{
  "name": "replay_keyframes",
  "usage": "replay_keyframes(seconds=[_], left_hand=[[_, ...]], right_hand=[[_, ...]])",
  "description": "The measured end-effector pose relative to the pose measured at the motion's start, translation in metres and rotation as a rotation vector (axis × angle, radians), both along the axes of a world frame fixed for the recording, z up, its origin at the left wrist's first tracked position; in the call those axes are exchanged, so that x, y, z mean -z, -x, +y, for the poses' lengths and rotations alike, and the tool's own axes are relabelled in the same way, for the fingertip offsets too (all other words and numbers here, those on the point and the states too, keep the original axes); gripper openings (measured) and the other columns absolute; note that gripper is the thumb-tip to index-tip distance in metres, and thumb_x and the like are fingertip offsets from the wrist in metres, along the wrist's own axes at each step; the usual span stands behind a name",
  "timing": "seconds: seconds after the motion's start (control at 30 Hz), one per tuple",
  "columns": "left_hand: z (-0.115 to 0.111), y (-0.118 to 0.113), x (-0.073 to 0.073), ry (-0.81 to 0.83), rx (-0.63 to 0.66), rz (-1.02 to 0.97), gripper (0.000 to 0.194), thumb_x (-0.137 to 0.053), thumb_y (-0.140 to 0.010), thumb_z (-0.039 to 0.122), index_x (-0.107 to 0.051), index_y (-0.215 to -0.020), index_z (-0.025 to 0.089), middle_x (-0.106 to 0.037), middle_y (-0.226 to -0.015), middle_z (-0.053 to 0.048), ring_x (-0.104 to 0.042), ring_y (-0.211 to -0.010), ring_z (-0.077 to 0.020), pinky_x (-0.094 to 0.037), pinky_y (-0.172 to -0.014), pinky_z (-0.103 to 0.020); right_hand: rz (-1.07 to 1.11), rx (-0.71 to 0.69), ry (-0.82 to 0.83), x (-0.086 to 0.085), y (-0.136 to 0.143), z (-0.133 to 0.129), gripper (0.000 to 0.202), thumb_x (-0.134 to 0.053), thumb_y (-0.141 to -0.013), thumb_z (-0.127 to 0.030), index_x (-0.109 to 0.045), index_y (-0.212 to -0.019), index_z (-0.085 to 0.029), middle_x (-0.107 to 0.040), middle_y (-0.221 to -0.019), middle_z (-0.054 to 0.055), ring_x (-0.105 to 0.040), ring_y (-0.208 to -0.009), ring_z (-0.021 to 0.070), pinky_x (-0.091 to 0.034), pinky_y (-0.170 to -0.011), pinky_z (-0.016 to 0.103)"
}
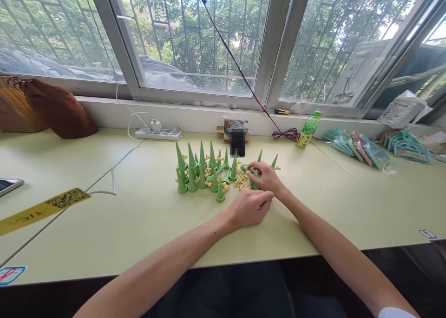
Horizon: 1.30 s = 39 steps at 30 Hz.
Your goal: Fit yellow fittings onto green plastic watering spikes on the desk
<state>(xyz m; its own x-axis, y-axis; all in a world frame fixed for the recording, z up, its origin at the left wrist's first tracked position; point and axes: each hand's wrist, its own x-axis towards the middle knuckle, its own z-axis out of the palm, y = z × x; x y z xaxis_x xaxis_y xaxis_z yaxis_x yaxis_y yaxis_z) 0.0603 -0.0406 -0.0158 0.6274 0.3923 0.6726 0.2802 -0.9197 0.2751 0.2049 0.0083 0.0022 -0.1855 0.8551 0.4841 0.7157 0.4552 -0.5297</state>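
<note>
Green cone-shaped plant watering spikes [192, 181] with yellow valves stand in rows on the table, points up. Several others lie on their sides near the right of the group. My right hand [267, 176] is bent over the right end of the group, its fingers closed around a green watering spike [255, 173] that they partly cover. Closer to me, my left hand [251, 207] is closed with the fingers curled in; whatever it may hold is hidden. Loose yellow valves [241, 181] lie in a small heap just left of my right hand.
Behind the spikes are a small open carton [221, 129] and a dark, blurred upright object [238, 143]. A power strip [167, 134] with a white cable, a green drink bottle [308, 130] and bagged hangers [374, 153] line the window side. A yellow tag [45, 211] juts in at left.
</note>
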Motion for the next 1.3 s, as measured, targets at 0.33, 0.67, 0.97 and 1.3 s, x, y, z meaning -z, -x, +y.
replay_keyframes(seconds=[0.33,0.67,0.97,1.3], left_hand=[[0.002,-0.001,-0.005,0.210,-0.225,-0.318,0.017,-0.049,-0.093,0.017,-0.059,-0.107,0.019,-0.060,-0.088,-0.001,-0.050,-0.057,-0.0077,-0.043,-0.058,-0.022],[0.003,-0.002,-0.009,0.415,-0.306,-0.449,0.036,-0.058,-0.090,0.022,-0.048,-0.124,0.020,-0.054,-0.120,-0.010,-0.055,-0.068,-0.0088,-0.049,-0.060,-0.025],[0.006,-0.005,-0.006,0.719,-0.126,-0.445,0.017,-0.057,-0.091,0.032,-0.055,-0.101,0.018,-0.060,-0.081,-0.001,-0.052,-0.061,-0.0100,-0.041,-0.053,-0.021],[0.003,-0.005,-0.013,0.983,0.117,-0.532,0.026,-0.047,-0.098,0.045,-0.040,-0.104,0.020,-0.058,-0.076,0.002,-0.046,-0.044,-0.0060,-0.036,-0.043,-0.020]], right_hand=[[0.364,0.066,-0.252,-0.013,0.001,-0.012,0.019,-0.058,-0.092,-0.037,-0.066,-0.094,-0.020,-0.068,-0.092,0.006,-0.062,-0.073,0.0153,-0.052,-0.070,0.029],[0.477,0.050,-0.200,-0.011,0.003,-0.015,0.038,-0.046,-0.099,-0.050,-0.049,-0.075,-0.021,-0.051,-0.060,-0.003,-0.044,-0.050,0.0104,-0.037,-0.048,0.023],[0.400,0.019,-0.213,-0.012,0.004,-0.018,0.040,-0.043,-0.100,-0.050,-0.056,-0.078,-0.020,-0.050,-0.057,-0.003,-0.045,-0.049,0.0103,-0.038,-0.052,0.023],[0.306,0.075,-0.195,-0.016,-0.002,-0.016,0.044,-0.039,-0.100,-0.053,-0.063,-0.085,-0.020,-0.055,-0.059,-0.001,-0.050,-0.049,0.0116,-0.042,-0.054,0.024]])
